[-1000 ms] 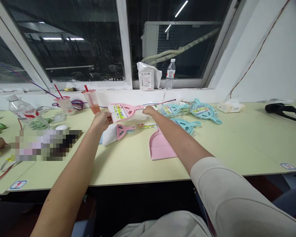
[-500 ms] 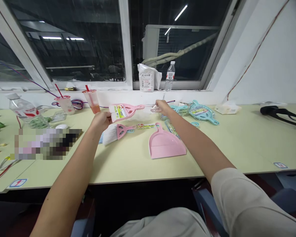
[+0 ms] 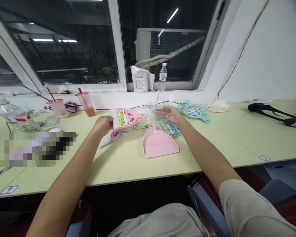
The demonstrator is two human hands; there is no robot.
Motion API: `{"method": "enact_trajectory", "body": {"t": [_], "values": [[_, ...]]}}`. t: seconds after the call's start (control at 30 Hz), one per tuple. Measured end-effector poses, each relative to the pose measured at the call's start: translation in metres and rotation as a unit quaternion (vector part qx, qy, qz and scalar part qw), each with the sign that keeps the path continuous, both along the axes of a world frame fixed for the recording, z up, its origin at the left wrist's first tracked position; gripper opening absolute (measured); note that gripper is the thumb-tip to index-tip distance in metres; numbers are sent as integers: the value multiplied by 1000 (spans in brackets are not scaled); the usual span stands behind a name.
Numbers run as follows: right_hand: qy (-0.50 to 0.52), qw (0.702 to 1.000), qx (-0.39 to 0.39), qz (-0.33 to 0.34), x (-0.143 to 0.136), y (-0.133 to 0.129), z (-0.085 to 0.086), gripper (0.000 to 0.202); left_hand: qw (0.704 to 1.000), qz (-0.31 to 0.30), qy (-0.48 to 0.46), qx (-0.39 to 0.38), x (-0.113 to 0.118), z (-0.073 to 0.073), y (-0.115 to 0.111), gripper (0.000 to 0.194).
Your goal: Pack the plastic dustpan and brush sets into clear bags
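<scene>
My left hand (image 3: pixel 104 126) grips the bristle end of a pink brush set (image 3: pixel 132 118) with a green and yellow label, raised above the table. Beneath it lies another pink brush (image 3: pixel 107 140) with white bristles. My right hand (image 3: pixel 169 114) has its fingers spread over clear plastic wrapping (image 3: pixel 153 112) and holds nothing. Just below that hand, a blue packaged brush set (image 3: pixel 169 127) rests on the table. A pink dustpan (image 3: pixel 160 144) lies in the middle, a label strip (image 3: pixel 140 127) behind it. More teal packaged sets (image 3: pixel 194 110) are at the right.
Two cups with red straws (image 3: pixel 86 104) and a large bottle (image 3: pixel 17 115) stand at the left. A small bottle (image 3: pixel 162 77) and a white package (image 3: pixel 141 80) are on the sill. Black straps (image 3: pixel 273 113) lie far right. The table's front edge (image 3: pixel 143 177) is near me.
My right hand has opened and let go of the clear plastic. The blue packaged set below it now shows more fully. The whole view has shifted slightly, with things appearing further left.
</scene>
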State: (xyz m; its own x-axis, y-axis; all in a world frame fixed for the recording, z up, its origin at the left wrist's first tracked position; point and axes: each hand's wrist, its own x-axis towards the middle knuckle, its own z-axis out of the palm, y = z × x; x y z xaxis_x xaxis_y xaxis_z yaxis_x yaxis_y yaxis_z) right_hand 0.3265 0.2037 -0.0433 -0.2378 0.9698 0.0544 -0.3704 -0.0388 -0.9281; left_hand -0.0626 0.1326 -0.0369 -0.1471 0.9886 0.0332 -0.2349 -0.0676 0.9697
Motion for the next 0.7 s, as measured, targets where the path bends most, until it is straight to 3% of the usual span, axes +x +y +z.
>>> {"method": "enact_trajectory", "body": {"t": [0.17, 0.37, 0.7], "values": [[-53, 998, 18, 7, -7, -7, -4, 16, 1000, -16, -13, -1, 11, -5, -5, 26], [-37, 998, 17, 45, -12, -10, -10, 27, 999, -32, -9, 5, 28, -10, -10, 21], [-30, 998, 20, 51, -23, -9, -15, 34, 999, -36, -5, 3, 33, -15, -13, 18]]}}
